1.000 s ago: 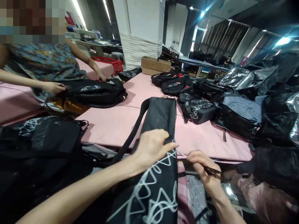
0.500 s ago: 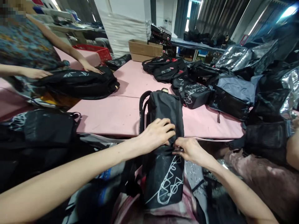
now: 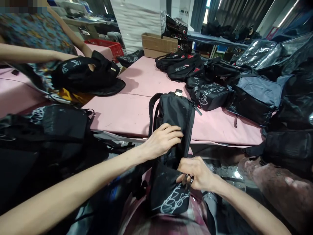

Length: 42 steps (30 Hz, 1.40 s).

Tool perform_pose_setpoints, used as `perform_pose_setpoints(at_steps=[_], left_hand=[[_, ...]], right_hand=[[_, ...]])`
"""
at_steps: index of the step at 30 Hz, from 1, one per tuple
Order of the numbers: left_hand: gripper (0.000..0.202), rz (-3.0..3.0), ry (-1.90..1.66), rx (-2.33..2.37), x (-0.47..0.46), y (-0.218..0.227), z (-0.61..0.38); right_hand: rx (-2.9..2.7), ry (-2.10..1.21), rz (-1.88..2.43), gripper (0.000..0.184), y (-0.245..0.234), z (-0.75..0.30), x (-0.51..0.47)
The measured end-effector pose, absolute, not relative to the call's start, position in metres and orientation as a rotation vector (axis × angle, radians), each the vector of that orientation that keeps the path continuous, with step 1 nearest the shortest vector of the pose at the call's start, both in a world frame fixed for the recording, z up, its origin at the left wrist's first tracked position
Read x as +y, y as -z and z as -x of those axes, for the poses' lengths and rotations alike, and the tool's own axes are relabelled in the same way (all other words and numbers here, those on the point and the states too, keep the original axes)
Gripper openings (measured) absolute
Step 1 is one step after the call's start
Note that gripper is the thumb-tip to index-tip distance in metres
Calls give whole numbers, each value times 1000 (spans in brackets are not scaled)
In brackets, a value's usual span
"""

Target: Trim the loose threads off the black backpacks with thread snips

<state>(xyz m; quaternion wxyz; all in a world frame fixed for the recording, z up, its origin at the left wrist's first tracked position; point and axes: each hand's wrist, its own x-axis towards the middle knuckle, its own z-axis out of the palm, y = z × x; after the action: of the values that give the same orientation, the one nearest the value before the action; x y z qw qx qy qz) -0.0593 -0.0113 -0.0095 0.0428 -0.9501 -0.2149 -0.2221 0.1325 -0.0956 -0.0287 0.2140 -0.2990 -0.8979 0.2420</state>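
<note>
1. Left hand (image 3: 162, 140), head view: it lies on the side of a black backpack (image 3: 174, 112), fingers close together and curled over the edge of a gaping opening, gripping the fabric there.
2. The right hand (image 3: 195, 173) is lower on the same bag. Its fingers are bunched and pinch the fabric beside the white scribble print. A small metal piece (image 3: 188, 180) shows between the fingers; what it is cannot be told.
3. The black backpack stands upright against the near edge of the pink table (image 3: 127, 111). Its top and carry loop rise above that edge, and its lower part hangs below it, towards the person.
4. At the table's left edge a co-worker's bare arm (image 3: 31, 54) reaches across and holds a dark bag (image 3: 83, 75) with white print, lifted partly off the surface.
5. On the right half of the table lies a row of black printed bags (image 3: 207, 94). A grey-blue bag (image 3: 259, 91) lies at the table's right edge.
6. At the table's far end sit a cardboard box (image 3: 158, 45) and a red crate (image 3: 107, 47); the crate is to the box's left.
7. Below the table's near-left corner, a heap of black bags (image 3: 56, 124) is piled up.
8. Beyond the table's far-right corner, shiny plastic-wrapped bags (image 3: 256, 52) are stacked.
</note>
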Motion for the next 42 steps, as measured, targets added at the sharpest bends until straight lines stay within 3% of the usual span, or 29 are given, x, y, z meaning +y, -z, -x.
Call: perform_pose_setpoints(at_steps=[3,7,13,18,23,31,42], left_hand=[[15,3074,767,-607,-32,13,76],[34,3197,487,-801,-70,21,90],[5,2758,676,-1203,-106,54,103],[13,2694,857,-1106,-118,79,121],[20,2774,1091,-921,-114,77,135],[19,3173,790,-845,-108,54,148],[27,3128,792,-896,-108,51,145]], right_hand=[[-2503,-547,901,17,35,-140,-99],[-2577,-268,961,13,39,-138,-107],[-2661,144,807,18,45,-124,-120],[-2813,151,706,20,44,-116,-127],[-2950,133,742,25,38,-108,-130],[-3064,-99,769,22,33,-100,-127],[-3019,-50,781,23,38,-99,-123]])
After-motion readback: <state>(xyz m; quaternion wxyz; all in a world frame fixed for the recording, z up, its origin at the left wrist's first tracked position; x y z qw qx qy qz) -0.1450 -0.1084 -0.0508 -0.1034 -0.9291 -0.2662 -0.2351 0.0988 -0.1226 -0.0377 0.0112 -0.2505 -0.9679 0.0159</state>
